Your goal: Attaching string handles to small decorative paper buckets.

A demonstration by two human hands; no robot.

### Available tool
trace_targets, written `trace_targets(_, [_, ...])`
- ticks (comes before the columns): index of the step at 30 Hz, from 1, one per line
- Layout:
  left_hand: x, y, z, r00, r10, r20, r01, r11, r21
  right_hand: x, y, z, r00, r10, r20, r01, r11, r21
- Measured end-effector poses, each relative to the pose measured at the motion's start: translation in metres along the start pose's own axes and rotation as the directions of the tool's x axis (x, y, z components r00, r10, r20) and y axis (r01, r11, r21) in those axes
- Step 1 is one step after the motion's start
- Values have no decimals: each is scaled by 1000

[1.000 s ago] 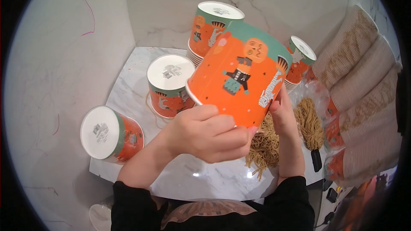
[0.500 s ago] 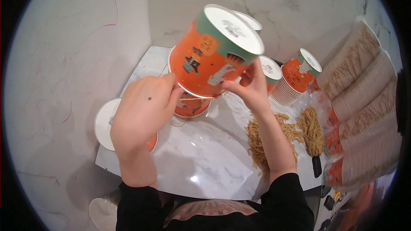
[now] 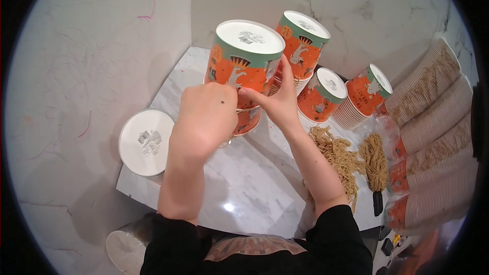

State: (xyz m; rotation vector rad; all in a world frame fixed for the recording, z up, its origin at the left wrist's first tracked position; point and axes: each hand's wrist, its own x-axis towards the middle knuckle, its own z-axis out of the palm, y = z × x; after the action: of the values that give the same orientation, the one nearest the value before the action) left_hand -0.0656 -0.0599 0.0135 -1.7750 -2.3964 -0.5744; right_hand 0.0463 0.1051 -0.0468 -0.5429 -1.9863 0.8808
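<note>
An orange paper bucket [image 3: 224,69] with a green band is upside down, its white base up, over another orange bucket [image 3: 248,120] on the table. My right hand [image 3: 277,94] grips its right side, thumb in front and fingers reaching round behind. My left hand [image 3: 206,117] is closed at its lower front left; the back of the hand hides the fingertips and part of the rim. A thin tan cord [image 3: 224,143] shows below the left hand. Left of my forearm, a further upturned bucket [image 3: 146,142] shows its white base.
Upturned orange buckets [image 3: 326,95] stand at the back right, some in nested stacks. Loose tan cords [image 3: 333,160] and a cord bundle [image 3: 376,168] with a black end lie on the marble-patterned table [image 3: 249,183]. Long bagged bucket stacks [image 3: 425,122] line the right side.
The held bucket has come down from a raised tilt to nearly level over the bucket below. My left hand has moved right and forward along it; my right hand still grips its side.
</note>
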Motion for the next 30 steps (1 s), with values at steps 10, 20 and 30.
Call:
trace_targets(10, [2, 1, -8, 998, -51, 43, 52, 998, -20, -24, 5, 29, 994, 22, -105, -24, 999, -25])
trace_targets(20, [6, 8, -8, 944, -166, -284, 115, 976, -186, -58, 28, 47, 991, 29, -131, -38, 997, -66])
trace_targets(30, [8, 5, -3, 999, -37, 17, 39, 991, -129, -64, 39, 47, 994, 7, -111, -20, 992, -122])
